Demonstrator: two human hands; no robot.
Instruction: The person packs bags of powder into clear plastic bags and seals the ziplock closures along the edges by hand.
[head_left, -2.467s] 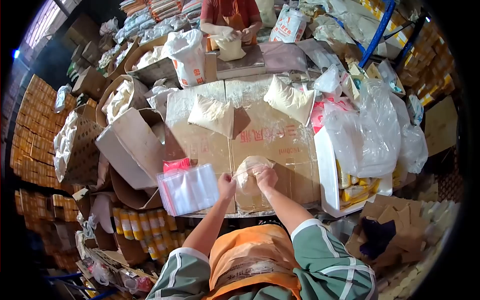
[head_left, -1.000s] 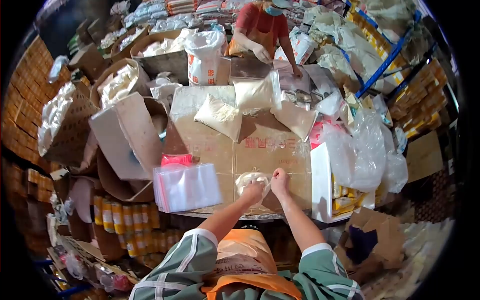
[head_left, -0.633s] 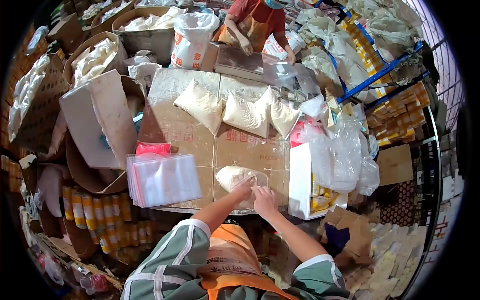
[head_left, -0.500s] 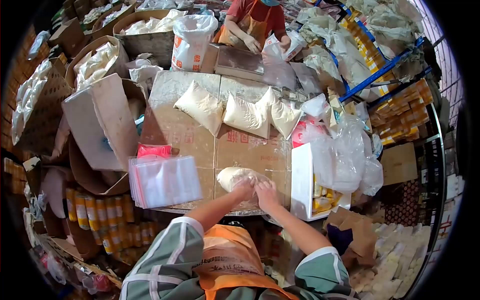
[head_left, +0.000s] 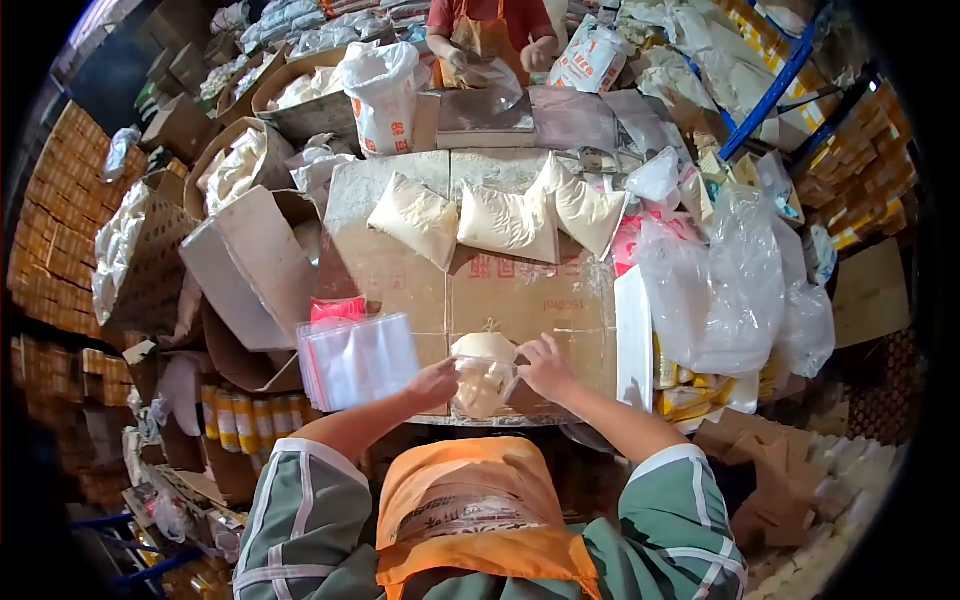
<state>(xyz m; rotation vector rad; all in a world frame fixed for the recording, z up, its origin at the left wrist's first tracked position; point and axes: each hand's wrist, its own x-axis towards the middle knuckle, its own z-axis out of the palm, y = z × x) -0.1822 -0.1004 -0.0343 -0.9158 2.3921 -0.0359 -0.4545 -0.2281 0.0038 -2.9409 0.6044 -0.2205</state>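
Observation:
A clear bag of cream-coloured powder lies at the near edge of the cardboard-covered table. My left hand is closed on the left side of the bag's plastic. At its right side my right hand pinches the opposite edge, fingers bent. Farther back on the cardboard lie three filled powder bags, the left one, the middle one and the right one. To the left of my left hand is a stack of flat clear bags with a pink packet behind it.
A person in an orange apron works across the table, holding clear plastic. A white sack stands at the back left. A white box with yellow packets and clear plastic is on the right; cartons stand left.
My hands have moved apart to opposite sides of the near bag, which now points towards me. The middle bag was placed among the others earlier. The camera view has shifted.

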